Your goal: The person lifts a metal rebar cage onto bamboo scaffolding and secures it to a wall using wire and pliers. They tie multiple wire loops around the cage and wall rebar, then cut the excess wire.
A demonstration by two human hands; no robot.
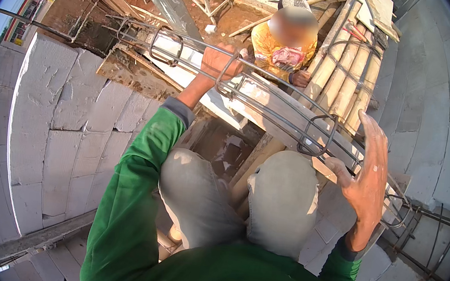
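Note:
A long rebar cage (333, 133), made of steel bars with bent stirrups, runs from the upper left to the right in front of my knees. My left hand (222, 63) is closed around its bars beside one stirrup. Towards the cage's right end, my right hand (370, 167) is open, thumb and fingers spread apart, with the bars passing close by or behind it. Whether its palm touches the steel cannot be made out. Under the cage lies a pale board (262, 109).
A co-worker in a yellow top (270, 48) is below, beyond the cage, one hand near bundled bamboo poles (347, 63). Pale block walls stand left (62, 137) and right (420, 103). Rebar (437, 245) sticks out at right. A gap (229, 152) drops away before my knees.

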